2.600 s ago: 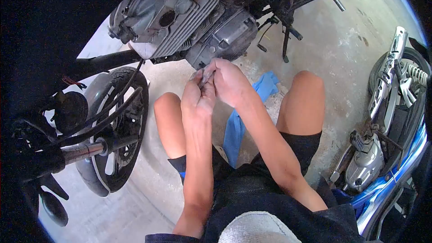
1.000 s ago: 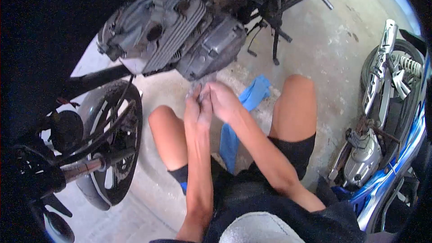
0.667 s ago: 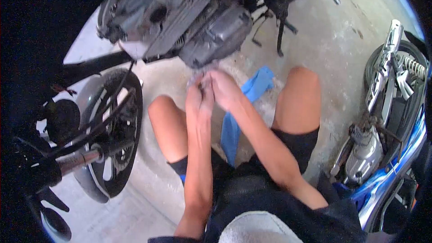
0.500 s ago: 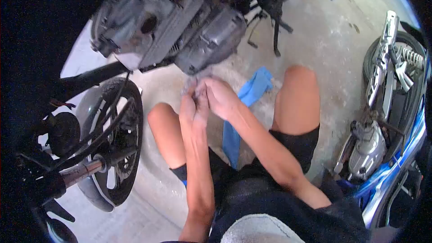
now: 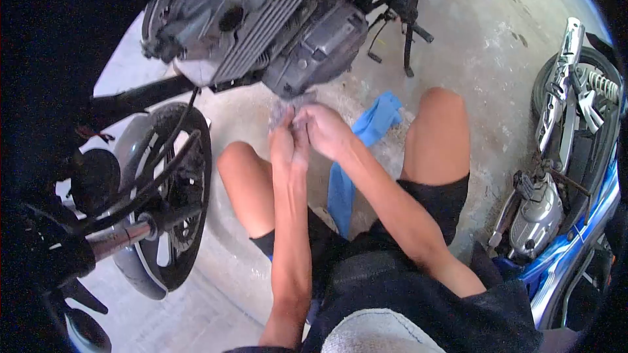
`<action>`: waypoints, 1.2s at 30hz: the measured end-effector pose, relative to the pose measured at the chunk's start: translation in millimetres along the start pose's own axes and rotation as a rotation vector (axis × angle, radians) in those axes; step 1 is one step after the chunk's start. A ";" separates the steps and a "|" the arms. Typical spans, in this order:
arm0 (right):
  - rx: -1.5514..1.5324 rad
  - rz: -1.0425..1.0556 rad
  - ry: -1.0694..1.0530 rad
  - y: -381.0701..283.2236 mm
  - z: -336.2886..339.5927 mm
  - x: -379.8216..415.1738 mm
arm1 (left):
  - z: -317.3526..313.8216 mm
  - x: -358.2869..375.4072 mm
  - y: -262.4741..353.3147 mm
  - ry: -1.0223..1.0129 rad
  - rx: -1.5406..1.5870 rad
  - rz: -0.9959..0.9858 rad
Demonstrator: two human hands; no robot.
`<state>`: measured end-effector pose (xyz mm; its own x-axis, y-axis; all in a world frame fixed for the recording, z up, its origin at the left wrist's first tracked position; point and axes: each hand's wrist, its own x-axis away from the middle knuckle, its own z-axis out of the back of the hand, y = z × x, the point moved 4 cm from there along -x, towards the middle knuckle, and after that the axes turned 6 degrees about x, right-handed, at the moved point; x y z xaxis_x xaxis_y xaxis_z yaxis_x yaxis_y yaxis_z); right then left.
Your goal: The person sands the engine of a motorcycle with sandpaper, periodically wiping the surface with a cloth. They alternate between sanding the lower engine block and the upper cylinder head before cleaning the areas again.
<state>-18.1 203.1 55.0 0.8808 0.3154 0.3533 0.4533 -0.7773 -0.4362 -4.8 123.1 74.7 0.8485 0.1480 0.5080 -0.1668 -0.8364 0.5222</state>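
Observation:
Just below the motorcycle engine (image 5: 314,52), my two hands meet in front of me. My left hand (image 5: 286,147) is closed, its fingers pinched on a crumpled greyish-purple piece (image 5: 278,112) that looks like thin cloth or plastic. Beside it, touching at the fingers, my right hand (image 5: 322,132) is also closed on this piece, its fingertips curled inward. Part of the crumpled piece shows above the fingers, close under the engine's lower cover; the rest is hidden in the hands. A long blue cloth (image 5: 376,121) lies behind my right forearm, between my knees.
To the left stands the front wheel (image 5: 173,196), with a fork tube (image 5: 121,240) and cables. A second motorcycle (image 5: 536,222), blue and silver, is along the right side. A pedal lever (image 5: 409,52) hangs past the engine above the concrete floor (image 5: 484,59).
My hands have risen slightly and stay together on the crumpled piece. The engine sits a little further right and higher in view and looks sharper.

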 end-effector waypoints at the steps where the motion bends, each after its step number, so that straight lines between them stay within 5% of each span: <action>1: -0.048 -0.058 -0.046 4.4 1.6 -0.4 | 11.6 -6.8 -1.2 -0.016 -0.010 0.010; 12: -0.180 -0.141 -0.144 -12.4 -25.6 15.3 | -28.4 24.4 20.3 0.143 0.046 -0.093; 14: -0.219 -0.297 -0.359 -13.7 -24.9 14.6 | -20.2 16.1 18.0 0.173 0.100 -0.042; 15: -0.205 -0.291 -0.377 -18.8 -27.7 14.0 | -3.8 -1.5 16.4 0.005 -0.006 -0.080; 19: -0.153 -0.104 -0.236 -25.2 -38.7 34.6 | -21.2 50.6 19.6 -0.013 -0.032 -0.127; 24: 0.266 0.083 -0.129 -52.1 -47.8 64.7 | -27.3 78.3 24.3 -0.183 -0.061 -0.199; 32: 0.434 0.224 -0.054 -46.1 -9.2 68.3 | -13.1 62.0 14.3 -0.227 -0.383 -0.129; 36: 0.843 0.259 0.093 -56.2 5.3 80.4 | -18.0 53.9 24.1 -0.265 -0.813 -0.424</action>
<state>27.9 275.1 103.5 0.9717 0.1108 0.2086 0.2236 -0.1473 -0.9635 27.9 120.4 127.0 0.9880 0.1467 0.0480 -0.0330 -0.1028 0.9942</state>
